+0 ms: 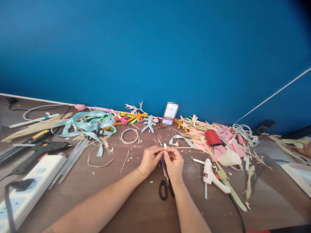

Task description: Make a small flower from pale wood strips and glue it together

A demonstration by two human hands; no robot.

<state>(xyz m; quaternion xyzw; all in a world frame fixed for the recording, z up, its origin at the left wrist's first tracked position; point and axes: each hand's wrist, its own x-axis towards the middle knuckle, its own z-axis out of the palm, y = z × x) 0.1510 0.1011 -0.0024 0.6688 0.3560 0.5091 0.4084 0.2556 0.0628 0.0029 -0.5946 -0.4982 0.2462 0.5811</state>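
At the middle of the table, my left hand (150, 159) and my right hand (175, 161) meet fingertip to fingertip. Both are closed in a pinch on a small pale husk piece (165, 146), whose cream tip sticks up above the fingers. The rest of it is hidden by my fingers. A pair of scissors (163, 189) with black handles lies beneath my hands, its blades partly covered by them. Pale scraps and a thin straw-like strip (181, 148) lie just beyond my fingers.
To the right are a white glue gun (209, 174), a paper cup (229, 157), a red spool (213, 138) and dried husks. Light-blue ribbon (81, 118), a black glue gun (40, 152), glue sticks (73, 161) and a power strip (36, 181) occupy the left. A blue wall (145, 58) rises behind.
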